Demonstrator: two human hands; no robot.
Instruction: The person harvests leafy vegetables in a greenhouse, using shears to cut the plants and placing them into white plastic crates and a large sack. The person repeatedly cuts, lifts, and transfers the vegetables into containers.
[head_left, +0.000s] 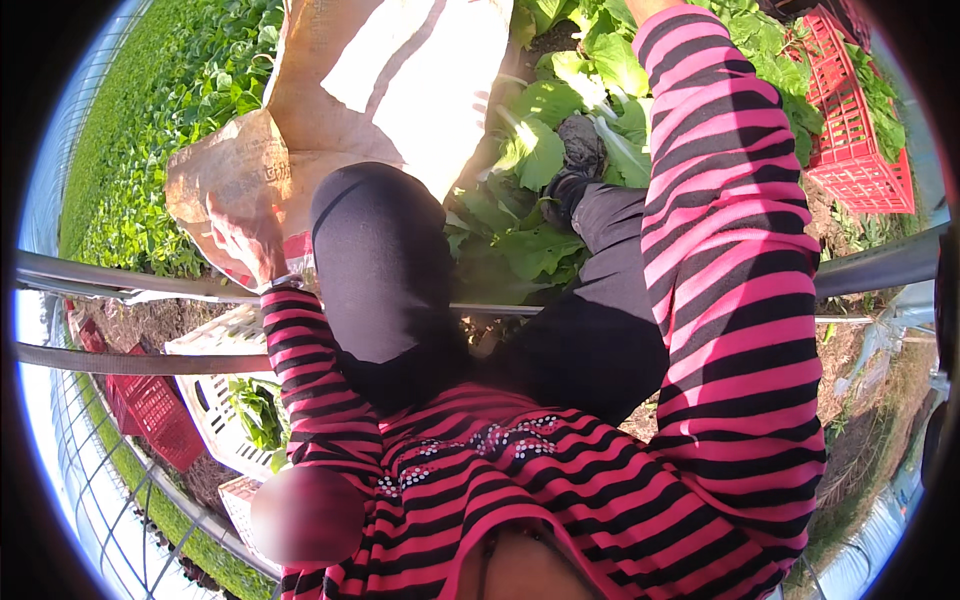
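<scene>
My left hand (251, 236) lies on the folded corner of a large brown paper sack (322, 124), its fingers stretched out over the printed paper. A bracelet or watch band (285, 282) circles that wrist. The sack spreads ahead of my bent knee (379, 225), with strong sunlight on its right half. My right arm reaches up past the top edge of the view; only a bit of wrist shows and the hand itself is out of sight. Broad leafy greens (544, 127) with pale stems lie to the right of the sack, around my muddy shoe (581, 154).
Metal rails (135, 276) cross on both sides. A red plastic crate (855, 135) of greens stands at the right. White crates (217, 427), one holding greens, and dark red crates (157, 405) sit at lower left. A dense green crop (161, 135) grows at upper left.
</scene>
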